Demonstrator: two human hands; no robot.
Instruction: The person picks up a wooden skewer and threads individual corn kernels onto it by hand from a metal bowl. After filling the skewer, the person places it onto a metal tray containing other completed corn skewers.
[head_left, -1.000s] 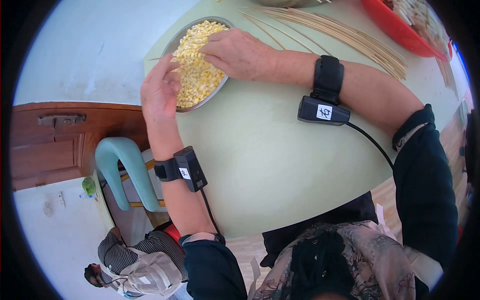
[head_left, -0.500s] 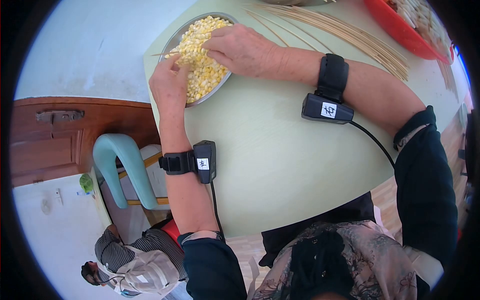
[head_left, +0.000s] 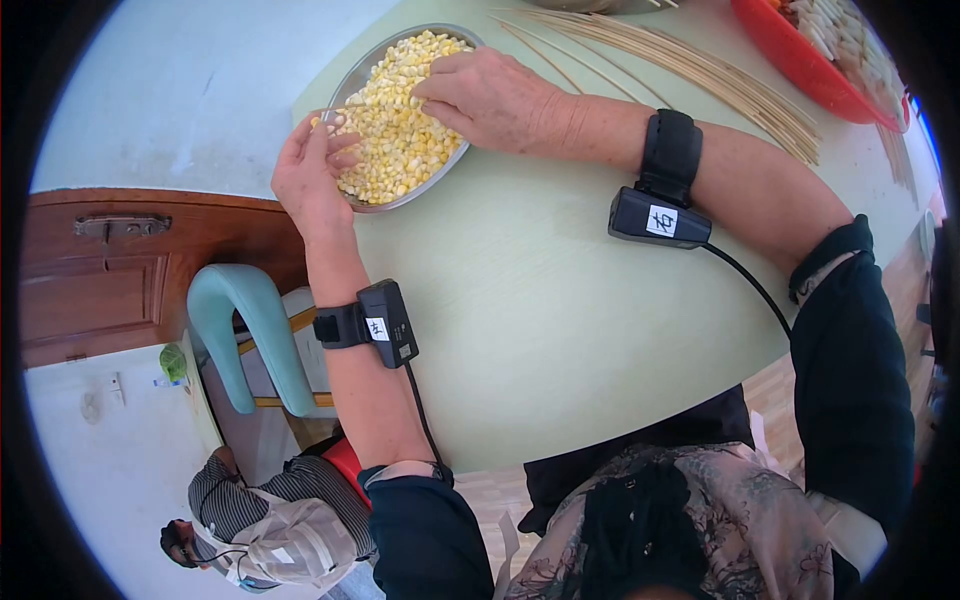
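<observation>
A metal bowl [head_left: 434, 181] of loose yellow and white corn kernels [head_left: 400, 145] stands at the table's far left. My left hand [head_left: 315, 172] is at the bowl's left rim, thumb and forefinger pinched at the left end of a thin wooden skewer [head_left: 352, 108], with a kernel at the fingertips. The skewer runs across above the kernels toward my right hand [head_left: 480, 98], whose fingers are closed round its other end over the bowl's right side. Part of the skewer is hard to see against the corn.
A bundle of long skewers [head_left: 690, 70] lies behind my right forearm on the pale green table [head_left: 570, 300]. A red basin [head_left: 815, 75] of pale food stands at the back right. A person [head_left: 280, 510] and a blue-green chair [head_left: 235, 310] are at the left.
My left hand has moved left from over the kernels to the bowl's rim, and its wrist has turned. My right hand has stayed nearly in place.
</observation>
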